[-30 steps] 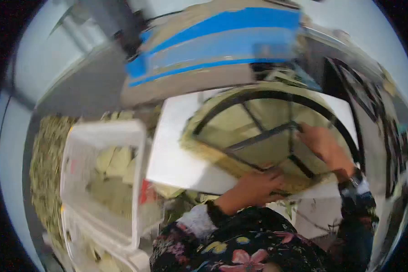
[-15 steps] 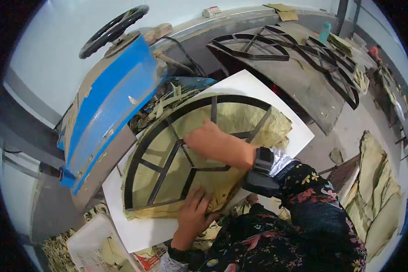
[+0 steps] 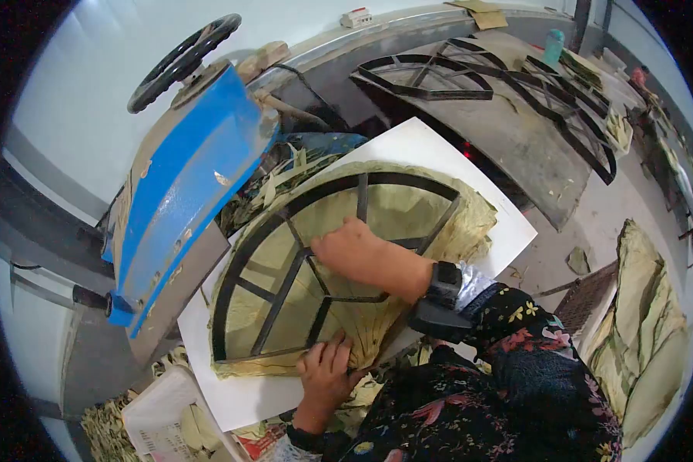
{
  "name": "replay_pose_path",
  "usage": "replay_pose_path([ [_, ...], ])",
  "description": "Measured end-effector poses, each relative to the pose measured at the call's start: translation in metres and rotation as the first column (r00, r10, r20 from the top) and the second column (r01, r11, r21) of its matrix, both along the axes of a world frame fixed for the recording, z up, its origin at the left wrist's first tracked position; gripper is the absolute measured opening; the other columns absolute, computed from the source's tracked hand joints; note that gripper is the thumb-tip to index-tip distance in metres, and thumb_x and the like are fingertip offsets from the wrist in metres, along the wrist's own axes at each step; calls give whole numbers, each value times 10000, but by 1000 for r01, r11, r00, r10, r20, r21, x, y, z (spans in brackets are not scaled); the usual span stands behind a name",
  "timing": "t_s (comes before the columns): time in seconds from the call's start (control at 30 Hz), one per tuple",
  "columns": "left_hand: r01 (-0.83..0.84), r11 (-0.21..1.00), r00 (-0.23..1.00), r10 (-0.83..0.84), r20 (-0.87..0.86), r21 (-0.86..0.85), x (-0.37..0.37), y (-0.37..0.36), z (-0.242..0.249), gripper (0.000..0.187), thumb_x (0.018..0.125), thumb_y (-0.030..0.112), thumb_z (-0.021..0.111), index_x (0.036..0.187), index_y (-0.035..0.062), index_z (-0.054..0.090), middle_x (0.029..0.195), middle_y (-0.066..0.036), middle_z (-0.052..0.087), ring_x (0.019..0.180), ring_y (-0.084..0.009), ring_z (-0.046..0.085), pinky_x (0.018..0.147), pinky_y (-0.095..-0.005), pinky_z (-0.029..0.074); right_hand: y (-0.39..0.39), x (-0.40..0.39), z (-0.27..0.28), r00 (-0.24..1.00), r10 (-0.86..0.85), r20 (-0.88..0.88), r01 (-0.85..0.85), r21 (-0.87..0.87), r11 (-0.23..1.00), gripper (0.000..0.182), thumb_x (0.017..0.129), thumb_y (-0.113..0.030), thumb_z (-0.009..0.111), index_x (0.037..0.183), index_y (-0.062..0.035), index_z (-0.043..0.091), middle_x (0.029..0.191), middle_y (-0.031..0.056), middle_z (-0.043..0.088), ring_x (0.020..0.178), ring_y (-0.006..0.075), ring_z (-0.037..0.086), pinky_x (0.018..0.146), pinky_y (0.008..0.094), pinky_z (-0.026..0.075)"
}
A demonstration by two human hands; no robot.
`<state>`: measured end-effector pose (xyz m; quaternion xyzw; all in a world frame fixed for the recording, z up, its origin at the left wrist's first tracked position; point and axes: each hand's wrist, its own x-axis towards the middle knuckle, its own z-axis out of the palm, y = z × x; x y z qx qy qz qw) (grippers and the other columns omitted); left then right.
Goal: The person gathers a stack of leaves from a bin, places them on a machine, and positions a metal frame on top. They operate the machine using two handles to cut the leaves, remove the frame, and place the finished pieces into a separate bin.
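Observation:
A black, fan-shaped cutting die (image 3: 274, 308) with inner struts lies on a stack of pale green dried leaves (image 3: 470, 219). Under the stack is a white board (image 3: 416, 142). My right hand (image 3: 348, 245), reaching across from the right, is closed around an inner strut near the die's middle; the fingertips are hidden. Near the lower edge, my left hand (image 3: 327, 368) rests with fingers spread on the gathered, pleated part of the leaves, just beside the die's lower corner. Its thumb points right along the leaf edge.
A blue machine (image 3: 200, 177) with a black handwheel (image 3: 185, 61) stands at left. More fan-shaped dies (image 3: 427, 77) lie on a grey table (image 3: 543, 196) behind. A white basket (image 3: 150, 416) holds leaf pieces. Large dried leaves (image 3: 639, 300) stand at right.
The die has slid slightly toward me, so more leaf shows beyond its curved upper edge. Both hands stay in nearly the same places.

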<state>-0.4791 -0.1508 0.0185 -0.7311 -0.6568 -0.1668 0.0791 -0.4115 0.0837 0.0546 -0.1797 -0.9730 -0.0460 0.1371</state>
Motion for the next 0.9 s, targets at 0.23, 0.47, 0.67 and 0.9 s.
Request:
replay_pose_path([
  [0.23, -12, 999, 998, 14, -69, 34, -1, -2, 0, 680, 622, 500, 706, 1150, 105, 541, 1157, -32, 575, 1002, -216, 492, 806, -373, 342, 1, 8, -30, 1000, 3, 3, -2, -39, 999, 217, 847, -287, 552, 961, -103, 550, 633, 42, 628, 567, 242, 628, 586, 371, 464],
  [0.47, -57, 998, 995, 60, 83, -38, 1, -3, 9, 610, 685, 425, 683, 1165, 83, 526, 1164, -55, 568, 994, -226, 508, 782, -369, 369, -1, 12, -15, 999, -36, -40, 29, -155, 987, 261, 812, -249, 575, 990, -58, 574, 874, 120, 595, 755, 304, 619, 670, 436, 495],
  [0.67, -53, 992, 898, -3, 440, 116, 6, -38, 5, 461, 748, 152, 658, 1162, 22, 504, 1256, -156, 510, 1188, -325, 457, 983, -456, 350, -91, 38, 47, 935, 215, -282, -291, -263, 920, 344, 748, -245, 676, 1012, -50, 573, 902, 134, 576, 818, 317, 567, 678, 395, 483],
  [0.9, -269, 902, 780, -1, 626, 337, 17, -71, -32, 386, 740, 23, 620, 1116, 26, 534, 1112, -149, 588, 1002, -333, 567, 842, -414, 463, -119, 43, 28, 932, 318, 174, -293, -157, 943, 239, 777, -225, 638, 946, -60, 598, 902, 103, 596, 849, 297, 584, 676, 390, 488],
])
